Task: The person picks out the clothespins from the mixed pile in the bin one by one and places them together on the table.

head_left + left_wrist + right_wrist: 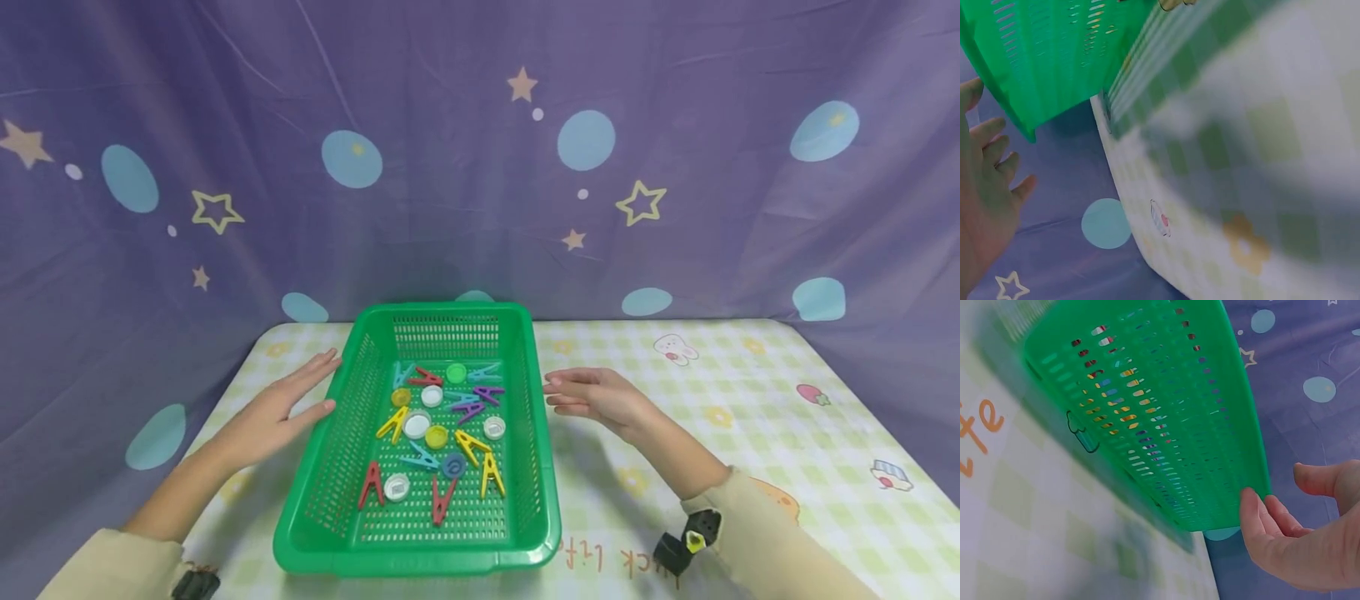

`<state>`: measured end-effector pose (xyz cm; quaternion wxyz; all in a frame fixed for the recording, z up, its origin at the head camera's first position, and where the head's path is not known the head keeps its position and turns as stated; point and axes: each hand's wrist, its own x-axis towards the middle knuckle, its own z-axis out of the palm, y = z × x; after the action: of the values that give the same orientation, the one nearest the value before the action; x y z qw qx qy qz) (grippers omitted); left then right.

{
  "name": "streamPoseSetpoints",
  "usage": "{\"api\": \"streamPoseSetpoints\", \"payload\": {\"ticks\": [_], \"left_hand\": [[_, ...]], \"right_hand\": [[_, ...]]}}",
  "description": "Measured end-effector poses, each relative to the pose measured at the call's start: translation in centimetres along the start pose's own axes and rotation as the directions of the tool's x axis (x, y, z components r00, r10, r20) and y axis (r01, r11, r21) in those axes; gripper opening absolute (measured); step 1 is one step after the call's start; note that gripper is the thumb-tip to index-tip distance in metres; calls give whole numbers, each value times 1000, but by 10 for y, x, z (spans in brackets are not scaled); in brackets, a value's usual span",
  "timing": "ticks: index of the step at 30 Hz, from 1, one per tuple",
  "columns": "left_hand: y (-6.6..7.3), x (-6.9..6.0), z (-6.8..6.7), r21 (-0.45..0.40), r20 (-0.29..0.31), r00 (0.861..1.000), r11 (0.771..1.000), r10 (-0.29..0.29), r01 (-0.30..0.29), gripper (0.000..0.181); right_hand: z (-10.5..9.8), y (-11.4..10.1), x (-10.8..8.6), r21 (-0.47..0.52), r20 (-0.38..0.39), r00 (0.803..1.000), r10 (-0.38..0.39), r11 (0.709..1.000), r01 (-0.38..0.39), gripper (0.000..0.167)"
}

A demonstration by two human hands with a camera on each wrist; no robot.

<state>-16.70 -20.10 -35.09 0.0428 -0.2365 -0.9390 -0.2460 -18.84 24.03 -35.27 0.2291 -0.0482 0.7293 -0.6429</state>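
Note:
A green plastic basket [420,562] stands on the table. Inside lie several clothespins, among them a red clothespin [441,505] and a yellow clothespin [491,475], with several bottle caps, such as a white cap [397,487] and a blue cap [453,466]. My left hand [281,410] is beside the basket's left rim, fingers extended and thumb apart; whether it touches the rim I cannot tell. On the other side, my right hand [600,400] has its fingertips at the right rim, fingers slightly bent. The right wrist view shows those fingertips [1249,503] against the basket's outer wall [1166,412].
A green-and-white checked tablecloth [675,454] with printed pictures covers the table. Behind it hangs a purple curtain [465,208] with stars and blue ovals, close to the basket's far end. A black strap device [686,542] sits on the right wrist.

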Motion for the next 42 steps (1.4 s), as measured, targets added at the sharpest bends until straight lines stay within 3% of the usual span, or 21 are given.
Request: {"api": "streamPoseSetpoints", "payload": {"ticks": [5, 9, 16, 29, 32, 42], "left_hand": [[2, -1, -3, 134, 58, 997, 990, 43, -51, 63], [2, -2, -5, 191, 85, 995, 979, 59, -75, 65], [4, 1, -6, 227, 113, 988, 965, 105, -128, 67], [8, 0, -5, 242, 129, 987, 962, 97, -127, 68], [8, -1, -5, 252, 130, 988, 961, 86, -117, 68], [5, -2, -1, 301, 99, 985, 940, 140, -163, 68]], "right_hand": [[-5, -5, -3, -45, 15, 999, -34, 998, 35, 49], [-6, -13, -4, -78, 19, 999, -47, 996, 48, 50], [-3, -30, -2, -144, 4, 998, -57, 988, 57, 48], [7, -59, 7, -254, 23, 997, -71, 964, 75, 47], [10, -66, 9, -262, 37, 998, -50, 963, 58, 47], [25, -90, 27, -336, 112, 993, 35, 942, 4, 48]]}}
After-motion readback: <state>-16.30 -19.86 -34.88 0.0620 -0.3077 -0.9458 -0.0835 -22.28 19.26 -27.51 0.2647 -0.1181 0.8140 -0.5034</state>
